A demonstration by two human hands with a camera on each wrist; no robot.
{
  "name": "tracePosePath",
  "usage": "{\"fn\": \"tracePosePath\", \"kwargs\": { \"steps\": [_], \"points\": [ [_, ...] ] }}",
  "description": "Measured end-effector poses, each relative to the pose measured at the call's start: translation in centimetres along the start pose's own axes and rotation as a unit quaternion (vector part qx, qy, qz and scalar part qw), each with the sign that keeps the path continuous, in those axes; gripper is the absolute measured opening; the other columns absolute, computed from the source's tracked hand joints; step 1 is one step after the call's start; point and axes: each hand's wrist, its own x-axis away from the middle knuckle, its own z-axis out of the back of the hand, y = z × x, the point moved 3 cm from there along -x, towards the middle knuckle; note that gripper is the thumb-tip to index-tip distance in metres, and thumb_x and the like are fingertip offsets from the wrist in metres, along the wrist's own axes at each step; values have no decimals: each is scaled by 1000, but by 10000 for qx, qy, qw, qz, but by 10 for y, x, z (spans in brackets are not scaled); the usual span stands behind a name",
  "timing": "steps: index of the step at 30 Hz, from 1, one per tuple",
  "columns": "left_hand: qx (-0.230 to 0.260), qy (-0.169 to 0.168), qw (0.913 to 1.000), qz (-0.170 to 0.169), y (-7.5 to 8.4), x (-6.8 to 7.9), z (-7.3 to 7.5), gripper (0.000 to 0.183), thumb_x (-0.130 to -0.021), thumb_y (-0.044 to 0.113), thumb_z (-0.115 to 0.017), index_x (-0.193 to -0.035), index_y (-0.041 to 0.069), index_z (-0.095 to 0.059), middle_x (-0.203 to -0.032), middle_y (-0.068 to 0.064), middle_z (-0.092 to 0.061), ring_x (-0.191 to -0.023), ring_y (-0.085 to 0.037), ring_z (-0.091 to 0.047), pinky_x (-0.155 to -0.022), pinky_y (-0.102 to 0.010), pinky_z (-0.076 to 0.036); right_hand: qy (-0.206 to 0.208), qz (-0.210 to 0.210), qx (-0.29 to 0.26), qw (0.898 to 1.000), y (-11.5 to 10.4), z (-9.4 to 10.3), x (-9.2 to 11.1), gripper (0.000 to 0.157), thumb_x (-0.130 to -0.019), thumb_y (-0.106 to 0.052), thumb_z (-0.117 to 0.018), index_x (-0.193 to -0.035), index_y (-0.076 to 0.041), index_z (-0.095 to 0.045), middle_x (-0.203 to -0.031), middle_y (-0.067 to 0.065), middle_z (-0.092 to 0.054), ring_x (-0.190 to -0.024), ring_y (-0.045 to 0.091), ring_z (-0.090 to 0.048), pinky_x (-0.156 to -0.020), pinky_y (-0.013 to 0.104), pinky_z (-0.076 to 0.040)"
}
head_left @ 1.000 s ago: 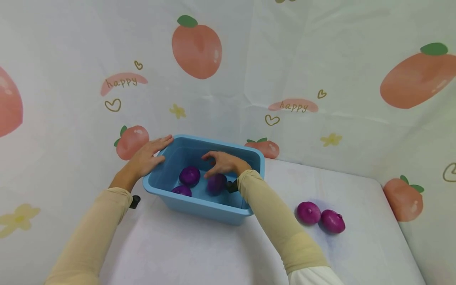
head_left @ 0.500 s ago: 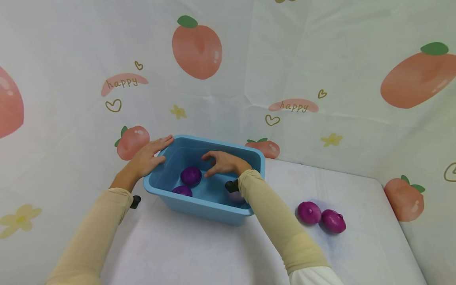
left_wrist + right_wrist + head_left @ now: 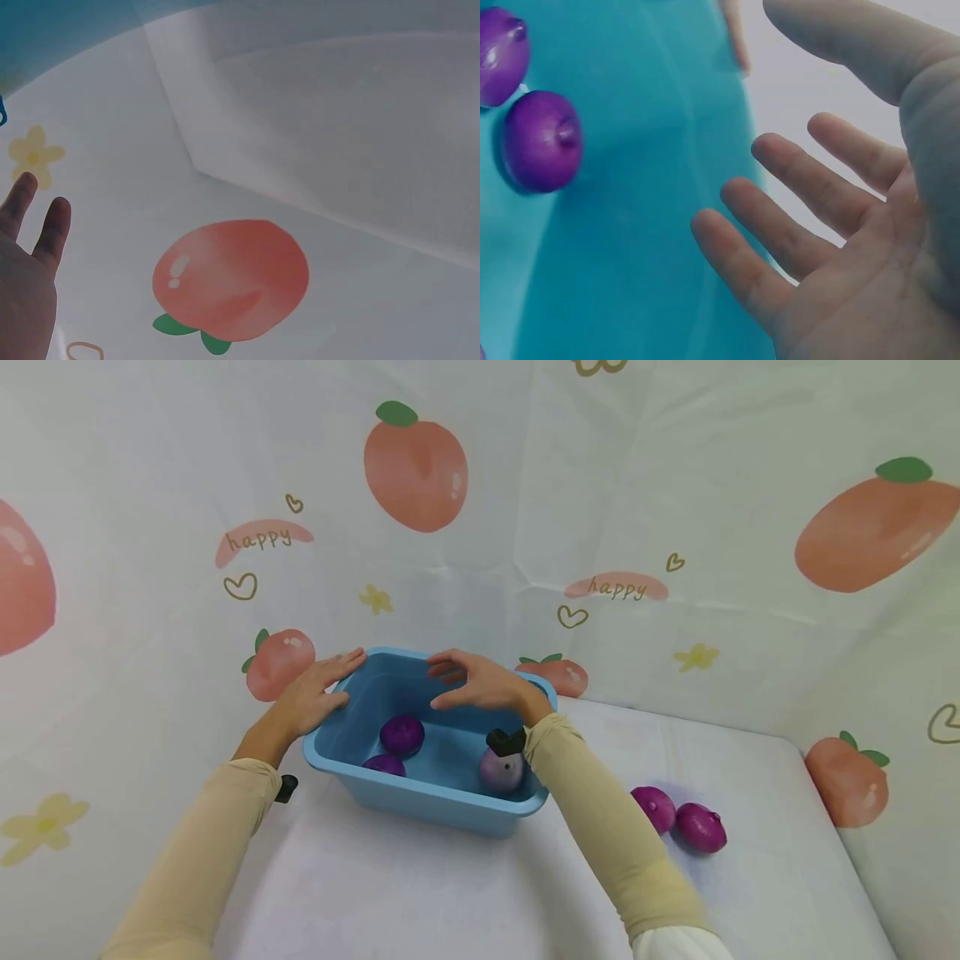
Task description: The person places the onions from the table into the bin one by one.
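Note:
A light blue plastic tub (image 3: 420,803) holds three red onions. Two dark purple ones, an onion (image 3: 402,735) and a partly hidden onion (image 3: 384,765), lie toward its left. The paler onion (image 3: 500,773) sits at the right end, partly behind the black wrist camera. My left hand (image 3: 306,697) rests on the tub's left rim with fingers extended. Over the tub's back part hovers my right hand (image 3: 486,683), fingers spread and nothing held; the right wrist view shows its bare palm (image 3: 855,300) beside two onions (image 3: 544,142).
On the white table (image 3: 420,893), right of the tub, a red onion (image 3: 657,810) and another red onion (image 3: 701,827) lie side by side. The right forearm partly covers the nearer one. A white cloth (image 3: 480,543) printed with fruit hangs close behind the tub.
The onion below my right hand has rolled to the tub's right end. My right hand has then lifted up, away from the onions. The left hand stays on the rim.

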Motion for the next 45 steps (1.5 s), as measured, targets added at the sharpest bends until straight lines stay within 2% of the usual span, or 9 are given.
{"fn": "tracePosePath", "kwargs": {
  "steps": [4,9,18,22,25,31,36,42,45],
  "points": [
    [17,5,10000,-9,0,0,0,62,-89,28,-45,-149,33,-30,-158,4,-29,-146,-35,-25,-108,-69,-28,332,208,20,9992,-7,19,22,69,-83,-31,-72,-143,-22,-39,-144,6,-48,-134,28,-47,-105,41,-47],
    [-2,-51,10000,84,0,1,0,63,-90,28,-45,-150,34,-28,-159,5,-27,-147,-35,-24,-107,-70,-28,858,338,229,9955,-4,44,56,66,-81,-34,-73,-140,-27,-43,-140,0,-52,-131,25,-49,-106,43,-46],
    [28,-41,9999,121,-1,1,-1,63,-90,28,-46,-150,35,-28,-159,5,-27,-146,-35,-24,-107,-70,-28,1863,-230,131,9821,18,78,141,62,-84,-19,-72,-140,-18,-44,-143,6,-50,-126,29,-54,-100,49,-49],
    [72,-21,9999,83,-2,-1,-1,63,-90,27,-46,-150,35,-28,-159,6,-27,-147,-34,-24,-108,-70,-27,2190,-481,420,9736,49,89,179,60,-84,-25,-72,-138,-23,-46,-141,3,-51,-126,24,-54,-95,33,-54],
    [107,-12,9999,60,-2,-1,-1,62,-90,26,-46,-150,34,-29,-159,5,-27,-147,-34,-23,-109,-69,-25,2365,-602,633,9677,71,93,207,59,-84,-27,-72,-137,-22,-48,-137,2,-54,-124,19,-55,-91,19,-52],
    [127,-24,9999,21,-2,0,-3,63,-90,25,-46,-150,33,-29,-158,4,-28,-147,-34,-24,-108,-70,-26,2595,-917,865,9575,102,91,262,57,-86,-26,-70,-137,-15,-48,-133,10,-56,-108,-7,-57,-84,13,-52],
    [140,-1,9999,-10,-1,0,-3,63,-90,24,-46,-150,33,-29,-158,3,-29,-146,-34,-25,-108,-69,-27,2666,-1234,1046,9501,127,88,297,59,-86,-28,-69,-138,-12,-46,-132,10,-55,-101,-16,-56,-82,11,-52],
    [87,-54,9999,45,0,0,-2,63,-90,26,-46,-150,33,-28,-159,3,-28,-147,-35,-24,-107,-69,-28,2532,-1747,1232,9435,154,79,326,63,-86,-34,-69,-139,-12,-44,-135,12,-52,-101,-19,-51,-83,10,-50],
    [74,-39,10000,51,-1,0,-2,63,-90,26,-45,-150,33,-28,-159,3,-27,-147,-35,-24,-107,-69,-28,2240,-2040,1197,9454,162,75,334,66,-86,-37,-67,-142,-13,-40,-141,14,-48,-118,4,-56,-93,30,-52]
  ]
}}
